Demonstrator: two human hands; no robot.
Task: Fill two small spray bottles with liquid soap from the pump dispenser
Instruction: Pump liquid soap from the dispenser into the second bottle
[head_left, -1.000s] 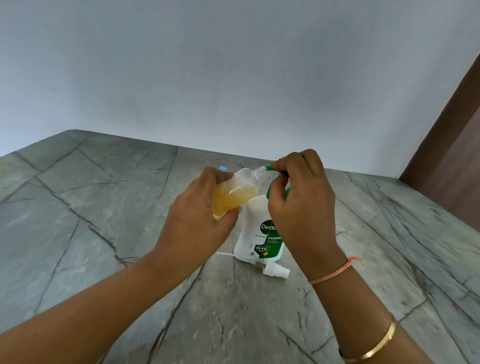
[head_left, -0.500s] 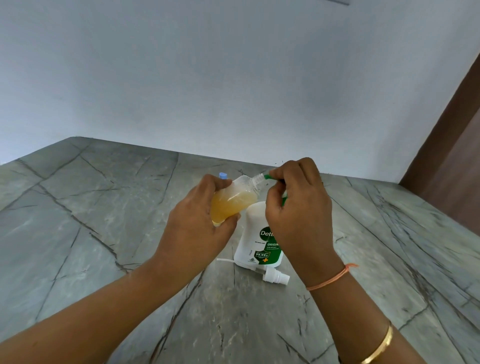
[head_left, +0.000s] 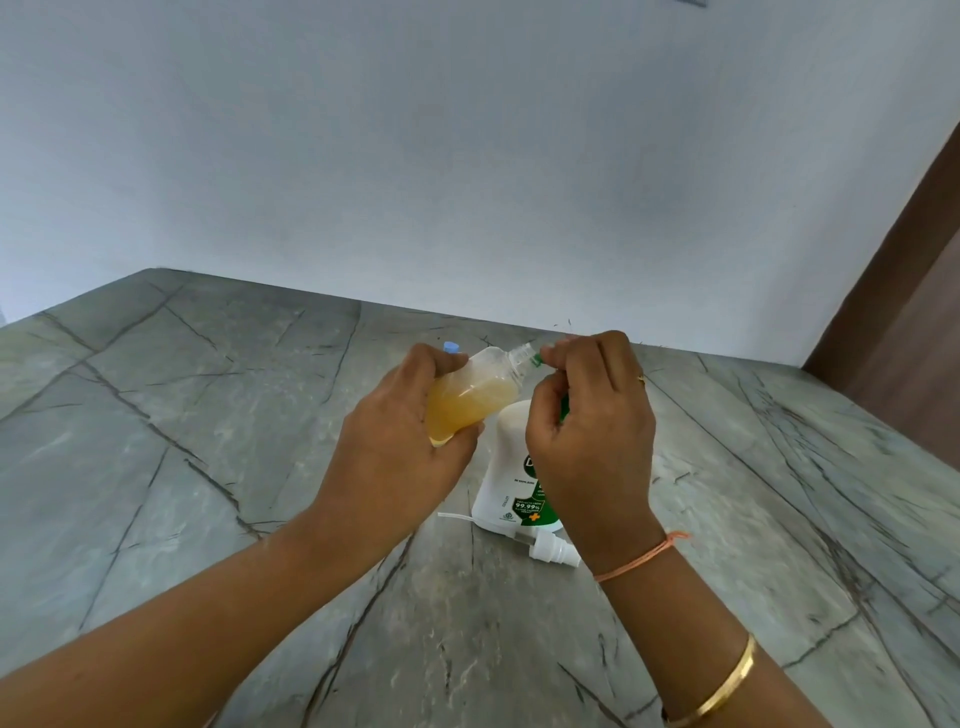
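Note:
My left hand (head_left: 395, 447) grips a small clear bottle (head_left: 478, 395) partly filled with amber soap, tilted with its open neck pointing up and right. The neck meets the green pump nozzle (head_left: 535, 357) of the white soap dispenser (head_left: 511, 467), which stands on the counter. My right hand (head_left: 592, 421) is curled over the green pump head, hiding most of it. A white spray cap with its dip tube (head_left: 550, 548) lies on the counter in front of the dispenser. A small blue cap (head_left: 451, 346) peeks out behind my left hand.
The grey veined stone counter (head_left: 208, 441) runs to a pale wall behind. A brown door or panel (head_left: 904, 332) stands at the far right.
Both hands, the bottle and the pump stay together as before; the view has tipped upward slightly, so everything sits a little lower in the frame.

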